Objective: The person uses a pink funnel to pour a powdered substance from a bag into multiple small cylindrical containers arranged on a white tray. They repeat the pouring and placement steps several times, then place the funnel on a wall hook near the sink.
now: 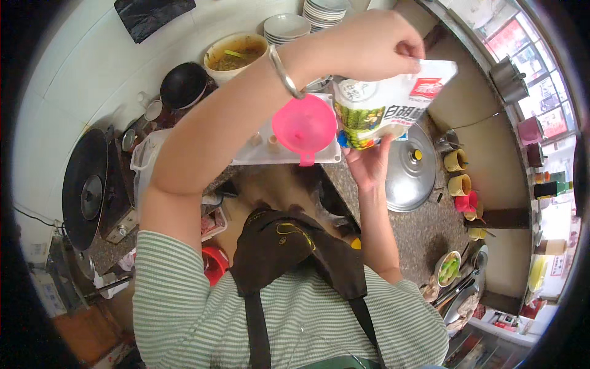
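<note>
My left hand [385,44], on an arm with a silver bangle, pinches the top edge of a white printed plastic pouch [364,110]. From below, my right hand [368,168] grips the pouch's bottom with thumb and fingers. The pouch bears writing and a picture of green plants; its contents are hidden. Left of it is a pink plastic funnel [304,122] with its wide mouth up and its tab toward me. The funnel is above a white plastic tray [288,159]; what its spout rests in is hidden. Small light-brown cylindrical pieces [273,144] show beside it.
A metal pot lid [410,184] with a yellow knob lies on the right counter, near several yellow cups [459,184]. A bowl of cut vegetables [448,270] stands nearer. Behind are a tub of brownish liquid [235,57] and stacked plates [286,27]. A black wok [85,189] is at left.
</note>
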